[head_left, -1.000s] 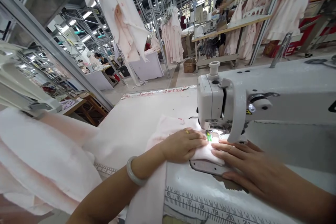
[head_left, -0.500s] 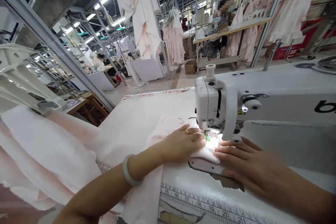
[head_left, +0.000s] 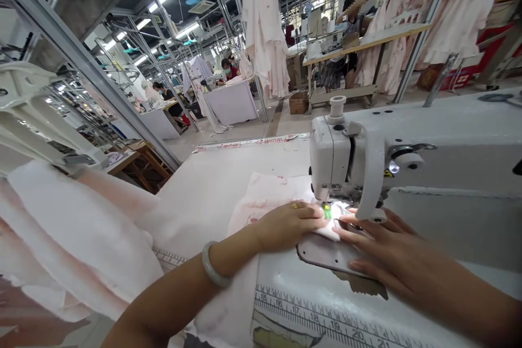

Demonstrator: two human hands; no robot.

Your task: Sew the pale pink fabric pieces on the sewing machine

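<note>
Pink fabric [head_left: 271, 190] lies at six o'clock on one broad white table [head_left: 212, 174], its far right part running to the needle area of one sewing machine [head_left: 432, 157] at three o'clock. One bundle of draped cloth [head_left: 81, 239] hangs at eight o'clock. The left forearm [head_left: 179, 288] crosses the fabric, hiding some. Two hands, both unclenched: the left hand [head_left: 287, 227], at five o'clock, presses it palm-down; the right hand [head_left: 387, 247], at four o'clock, stretches fingertips onto its edge. One bracelet [head_left: 209, 266] and one ring [head_left: 295, 205] sit on the left.

One near sewing machine [head_left: 452, 166], one bangle [head_left: 208, 267], one ring [head_left: 294, 205] show.
</note>
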